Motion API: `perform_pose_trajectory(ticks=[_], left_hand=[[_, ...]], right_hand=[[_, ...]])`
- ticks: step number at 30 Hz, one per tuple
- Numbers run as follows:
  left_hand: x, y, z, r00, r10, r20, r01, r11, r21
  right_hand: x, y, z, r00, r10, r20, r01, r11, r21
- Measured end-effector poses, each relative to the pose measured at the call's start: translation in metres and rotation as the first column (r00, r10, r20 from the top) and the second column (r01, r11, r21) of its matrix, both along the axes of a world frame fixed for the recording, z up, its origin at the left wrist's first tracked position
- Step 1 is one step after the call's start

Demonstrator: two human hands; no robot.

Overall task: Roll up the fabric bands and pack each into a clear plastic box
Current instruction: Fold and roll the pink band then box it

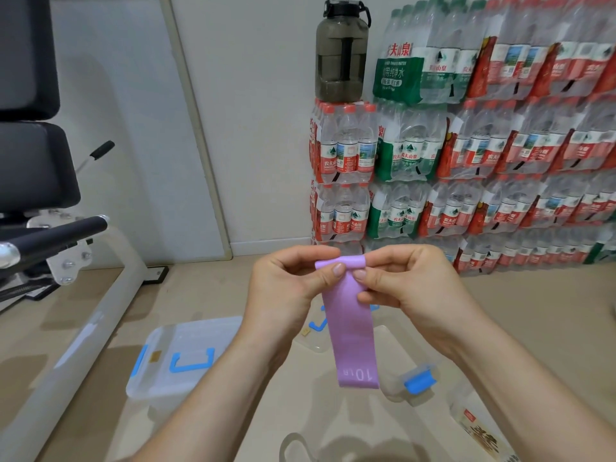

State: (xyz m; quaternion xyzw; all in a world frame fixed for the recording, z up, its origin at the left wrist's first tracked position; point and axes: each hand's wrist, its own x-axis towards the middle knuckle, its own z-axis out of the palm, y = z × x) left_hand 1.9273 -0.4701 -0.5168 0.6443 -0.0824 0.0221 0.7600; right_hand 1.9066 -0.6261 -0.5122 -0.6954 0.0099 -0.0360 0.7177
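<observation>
L hand [283, 281] & R hand [410, 281] are pinching the rolled top of the purple band [350, 325], hanging above the floor [200, 295] near the clear box [186, 355], prob. just starting the roll; next is needing tight, even turns.

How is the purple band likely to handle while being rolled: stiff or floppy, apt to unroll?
Probably floppy: the purple band hangs limp below its rolled top edge. Likely light, since the left hand and right hand carry it with thumbs and fingers alone. The roll may loosen if released; both hands pinch it.
</observation>
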Motion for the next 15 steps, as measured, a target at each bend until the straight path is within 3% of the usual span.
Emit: perform_pose_trajectory(ticks=[9, 15], left_hand=[[-0.001, -0.002, -0.003, 1.0, 0.002, 0.025, -0.002, 1.0, 0.011], [0.004, 0.011, 0.003, 0.981, -0.193, -0.009, 0.193, 0.981, 0.03]], right_hand=[[-0.001, 0.0, 0.001, 0.996, 0.082, 0.033, -0.083, 0.996, 0.028], [-0.001, -0.003, 0.002, 0.996, 0.041, 0.076, -0.042, 0.999, 0.01]])
